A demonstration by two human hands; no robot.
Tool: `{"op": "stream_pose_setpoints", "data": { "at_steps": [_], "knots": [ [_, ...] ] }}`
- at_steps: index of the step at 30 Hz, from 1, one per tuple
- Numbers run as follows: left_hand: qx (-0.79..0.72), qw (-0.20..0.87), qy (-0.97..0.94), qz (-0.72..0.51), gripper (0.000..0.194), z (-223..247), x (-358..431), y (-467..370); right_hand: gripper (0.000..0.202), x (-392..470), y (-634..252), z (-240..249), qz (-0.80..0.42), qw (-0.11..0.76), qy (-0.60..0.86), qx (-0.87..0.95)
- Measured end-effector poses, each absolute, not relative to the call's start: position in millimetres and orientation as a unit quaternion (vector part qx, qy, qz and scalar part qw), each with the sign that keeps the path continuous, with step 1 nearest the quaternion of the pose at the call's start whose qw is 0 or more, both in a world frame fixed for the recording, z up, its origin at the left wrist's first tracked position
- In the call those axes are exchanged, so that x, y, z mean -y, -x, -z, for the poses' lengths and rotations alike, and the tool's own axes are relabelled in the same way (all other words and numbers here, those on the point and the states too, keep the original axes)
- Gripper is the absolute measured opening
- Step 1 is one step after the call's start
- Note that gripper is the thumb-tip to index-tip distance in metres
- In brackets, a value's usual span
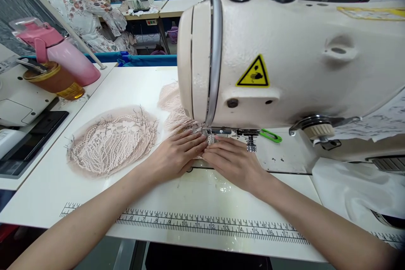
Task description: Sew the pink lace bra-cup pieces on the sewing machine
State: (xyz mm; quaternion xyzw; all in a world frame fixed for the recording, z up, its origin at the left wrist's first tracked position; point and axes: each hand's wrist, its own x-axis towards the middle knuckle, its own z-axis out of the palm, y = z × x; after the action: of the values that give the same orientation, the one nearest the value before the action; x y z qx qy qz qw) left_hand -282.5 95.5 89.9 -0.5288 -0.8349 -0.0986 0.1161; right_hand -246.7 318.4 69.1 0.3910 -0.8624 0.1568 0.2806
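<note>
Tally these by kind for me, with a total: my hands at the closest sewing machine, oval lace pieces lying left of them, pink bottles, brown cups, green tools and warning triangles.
Left hand and right hand: 2
Oval lace piece: 1
Pink bottle: 1
Brown cup: 1
Green tool: 1
Warning triangle: 1
Total: 7

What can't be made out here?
Head view throughout:
Lace at the machine: partly covered by the left hand, right hand and machine.
Needle tip: too small to pick out beside the hands.
Ruler: some marks hidden by the forearms.
Yellow sticker: cut off by the right edge.
</note>
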Motion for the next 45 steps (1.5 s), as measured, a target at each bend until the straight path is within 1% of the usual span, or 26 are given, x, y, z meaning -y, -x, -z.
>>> {"op": "stream_pose_setpoints", "data": {
  "at_steps": [15, 23, 32, 38, 45],
  "knots": [
    [0.846, 0.103, 0.518, 0.073, 0.042, -90, -94, 284, 0.025, -322, 244, -63, -0.147, 0.242, -0.402, 0.871],
    [0.857, 0.113, 0.498, 0.072, 0.043, -89, -98, 281, 0.026, -324, 245, -65, -0.130, 0.240, -0.394, 0.878],
    [0.862, 0.135, 0.485, 0.052, 0.041, -90, -103, 278, 0.026, -323, 248, -74, -0.117, 0.282, -0.386, 0.871],
    [0.868, 0.131, 0.477, 0.043, 0.041, -87, -104, 276, 0.022, -327, 252, -75, -0.121, 0.272, -0.390, 0.871],
    [0.866, 0.133, 0.481, 0.033, 0.042, -89, -105, 275, 0.022, -329, 248, -82, -0.064, 0.291, -0.335, 0.894]
  ]
}}
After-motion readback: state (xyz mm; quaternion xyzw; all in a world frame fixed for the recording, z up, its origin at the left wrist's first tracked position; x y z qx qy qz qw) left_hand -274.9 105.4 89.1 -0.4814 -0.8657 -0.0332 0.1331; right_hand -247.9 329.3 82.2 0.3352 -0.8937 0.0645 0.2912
